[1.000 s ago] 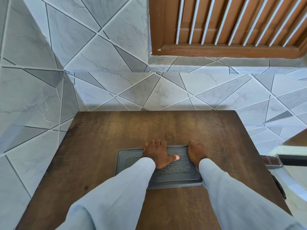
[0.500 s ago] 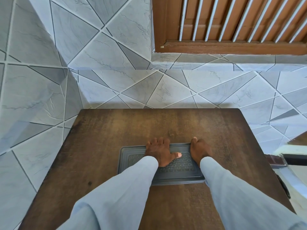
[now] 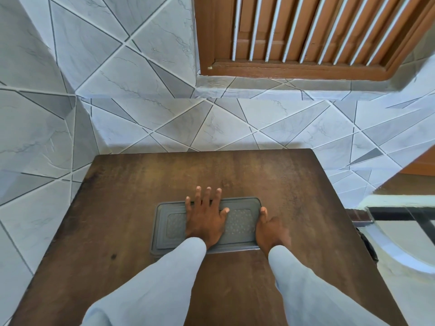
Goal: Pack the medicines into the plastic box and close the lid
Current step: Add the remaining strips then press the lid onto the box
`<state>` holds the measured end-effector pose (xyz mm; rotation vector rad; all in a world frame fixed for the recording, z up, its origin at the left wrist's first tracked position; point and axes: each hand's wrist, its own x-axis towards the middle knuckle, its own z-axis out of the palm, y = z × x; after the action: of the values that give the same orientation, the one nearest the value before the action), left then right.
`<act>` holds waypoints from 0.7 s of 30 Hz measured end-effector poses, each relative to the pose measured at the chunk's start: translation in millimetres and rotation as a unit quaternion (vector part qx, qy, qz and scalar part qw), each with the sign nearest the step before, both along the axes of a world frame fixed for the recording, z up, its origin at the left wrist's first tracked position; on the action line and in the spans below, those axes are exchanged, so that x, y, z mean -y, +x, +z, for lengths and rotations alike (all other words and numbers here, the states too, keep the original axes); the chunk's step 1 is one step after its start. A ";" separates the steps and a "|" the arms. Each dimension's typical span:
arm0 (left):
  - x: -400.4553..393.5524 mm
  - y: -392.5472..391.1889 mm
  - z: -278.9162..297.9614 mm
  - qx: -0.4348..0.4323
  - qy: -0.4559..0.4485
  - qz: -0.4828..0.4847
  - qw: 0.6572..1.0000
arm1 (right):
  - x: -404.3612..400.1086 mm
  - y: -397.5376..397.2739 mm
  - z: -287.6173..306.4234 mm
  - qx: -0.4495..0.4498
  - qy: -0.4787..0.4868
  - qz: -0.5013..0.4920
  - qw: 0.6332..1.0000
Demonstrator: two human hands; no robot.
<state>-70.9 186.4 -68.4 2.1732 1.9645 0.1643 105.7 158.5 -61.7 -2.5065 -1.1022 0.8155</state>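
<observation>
At the far left rose a wall of pale grey marbled tiles (image 3: 58,95) cut by dark diagonal grout lines, running behind and around the dark brown wooden surface (image 3: 113,220) that filled the lower middle of the view. On that surface, near the person's edge, lay the grey rectangular plastic box (image 3: 164,248), of which only the top showed, with its flat grey lid (image 3: 242,222), stippled in a raised centre panel, sitting down on top of it. The medicines could not be seen. A pale blue sleeve (image 3: 150,283) came in from the lower left and ended at the left hand (image 3: 203,217), which lay palm down across the middle of the lid, fingers straight and spread, their tips reaching over the far rim of the lid, the thumb splayed out toward the right over the stippled panel. Just right of it, the right hand (image 3: 270,231) rested against the right-hand end of the box, its thumb laid along that edge near the far corner; the other fingers were hidden below the side, so I cannot tell how tightly it held. Its own pale blue sleeve (image 3: 313,290) ran off to the lower right. Above and to the right, set into the tiles, stood a brown wooden louvred window frame with white bars (image 3: 306,34).
</observation>
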 end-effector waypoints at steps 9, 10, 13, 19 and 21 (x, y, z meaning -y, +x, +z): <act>33.6 -113.2 0.1 0.051 0.022 0.290 0.955 | 7.3 -9.1 4.6 0.001 0.005 -0.026 1.000; 36.3 -118.4 -3.8 0.081 -0.001 0.314 0.946 | 5.8 -11.0 4.7 -0.003 0.006 -0.031 1.000; 41.9 -117.9 -12.2 0.177 -0.021 0.359 0.916 | -0.4 -16.2 5.1 -0.019 0.016 -0.041 0.999; 44.6 -111.5 -13.2 0.229 -0.015 0.366 0.902 | 3.5 -21.9 6.2 -0.065 0.031 -0.116 0.991; 43.0 -113.6 -11.4 0.224 -0.023 0.365 0.903 | 12.0 -29.0 -0.4 -0.083 0.036 -0.169 0.981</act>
<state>-184.5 143.3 -79.8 1.1158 2.3225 0.6505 76.7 146.6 -62.1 -2.4183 -0.6153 0.8495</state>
